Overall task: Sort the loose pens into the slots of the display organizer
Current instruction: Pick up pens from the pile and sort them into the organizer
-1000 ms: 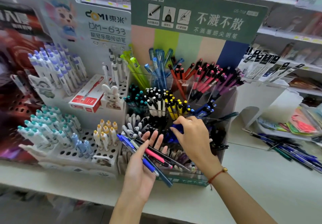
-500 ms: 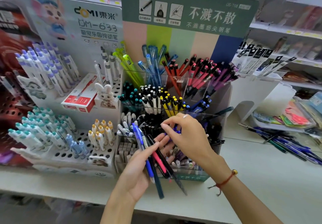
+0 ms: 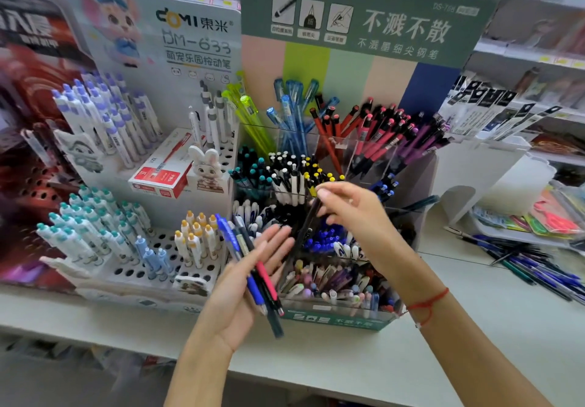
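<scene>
The green tiered display organizer [image 3: 338,319] stands at the middle of the shelf, its clear slots packed with pens sorted by colour. My left hand [image 3: 243,292] lies palm up in front of it and carries a loose bunch of pens [image 3: 256,267]: blue, dark and one pink. My right hand [image 3: 354,213] hovers over the middle tiers and pinches a black pen [image 3: 308,220] by its top end, so the pen hangs down toward the left palm.
A white peg-hole pen stand [image 3: 133,270] with a red box [image 3: 164,172] sits to the left. More loose pens [image 3: 538,267] lie on the shelf at the right, beside a white holder [image 3: 474,166]. The shelf's front edge runs below my wrists.
My right hand left the blue-pen slot, came to the bunch in my left hand and lifted a black pen out of it. The view shifted slightly.
</scene>
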`<action>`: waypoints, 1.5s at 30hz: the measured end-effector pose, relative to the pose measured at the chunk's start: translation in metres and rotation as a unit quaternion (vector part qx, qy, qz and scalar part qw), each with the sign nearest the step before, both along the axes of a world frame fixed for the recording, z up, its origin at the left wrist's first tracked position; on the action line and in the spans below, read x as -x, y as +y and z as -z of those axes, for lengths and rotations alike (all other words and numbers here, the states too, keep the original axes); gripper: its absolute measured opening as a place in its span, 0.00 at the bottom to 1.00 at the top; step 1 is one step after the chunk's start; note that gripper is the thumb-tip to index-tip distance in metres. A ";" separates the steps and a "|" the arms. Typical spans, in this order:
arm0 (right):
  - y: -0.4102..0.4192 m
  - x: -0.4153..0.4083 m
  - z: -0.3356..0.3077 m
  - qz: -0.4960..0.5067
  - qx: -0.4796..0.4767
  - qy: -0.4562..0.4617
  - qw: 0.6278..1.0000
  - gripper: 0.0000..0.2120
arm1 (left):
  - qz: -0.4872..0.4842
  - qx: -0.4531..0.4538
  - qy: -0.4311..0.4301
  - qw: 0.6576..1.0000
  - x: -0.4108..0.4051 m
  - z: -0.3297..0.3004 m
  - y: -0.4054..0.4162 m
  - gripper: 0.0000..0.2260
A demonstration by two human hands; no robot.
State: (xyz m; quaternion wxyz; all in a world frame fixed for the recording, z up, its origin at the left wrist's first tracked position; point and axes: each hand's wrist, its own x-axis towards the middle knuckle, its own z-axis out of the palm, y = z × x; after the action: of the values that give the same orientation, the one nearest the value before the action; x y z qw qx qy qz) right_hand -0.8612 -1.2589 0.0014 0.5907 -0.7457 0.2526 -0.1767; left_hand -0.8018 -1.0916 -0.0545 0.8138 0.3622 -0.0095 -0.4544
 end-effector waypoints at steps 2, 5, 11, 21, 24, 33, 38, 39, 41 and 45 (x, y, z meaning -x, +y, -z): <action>-0.001 0.004 -0.001 0.105 -0.016 -0.097 0.990 0.05 | -0.057 -0.011 0.027 0.998 -0.007 0.004 0.004 0.16; 0.004 0.013 0.001 0.204 0.019 -0.195 0.959 0.04 | -0.119 -0.047 0.045 0.991 -0.011 0.007 0.003 0.18; 0.039 0.025 0.021 0.230 -0.073 -0.226 0.944 0.03 | -0.177 -0.037 0.083 0.980 -0.002 0.008 -0.006 0.09; 0.079 0.043 0.057 0.131 -0.180 -0.064 0.973 0.03 | -0.225 0.098 0.073 0.967 0.012 -0.008 -0.021 0.17; 0.076 0.047 0.060 0.100 -0.141 -0.023 0.985 0.02 | -0.238 0.096 0.051 0.965 0.011 -0.005 -0.020 0.15; 0.068 0.045 0.058 0.111 -0.099 -0.070 0.986 0.03 | -0.239 0.083 0.047 0.966 0.015 0.007 -0.019 0.16; 0.034 0.041 0.038 0.193 0.076 -0.163 0.965 0.04 | -0.260 0.059 0.070 0.961 0.011 0.016 -0.012 0.13; 0.028 0.041 0.035 0.188 0.146 -0.159 0.958 0.04 | -0.261 0.057 0.073 0.961 0.009 0.018 -0.009 0.12; 0.019 0.039 0.031 0.172 0.288 -0.136 0.932 0.06 | -0.255 0.056 0.081 0.962 0.008 0.019 -0.006 0.11; 0.015 0.014 0.032 0.119 0.464 -0.065 0.875 0.08 | -0.226 0.046 0.089 0.969 0.011 0.017 -0.005 0.12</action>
State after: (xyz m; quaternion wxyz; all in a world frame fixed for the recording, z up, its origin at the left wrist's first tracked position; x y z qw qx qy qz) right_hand -0.8755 -1.2442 -0.0310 0.1664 -0.8853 0.1897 -0.3906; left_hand -0.8129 -1.0965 -0.0711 0.9089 0.2751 0.1239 -0.2878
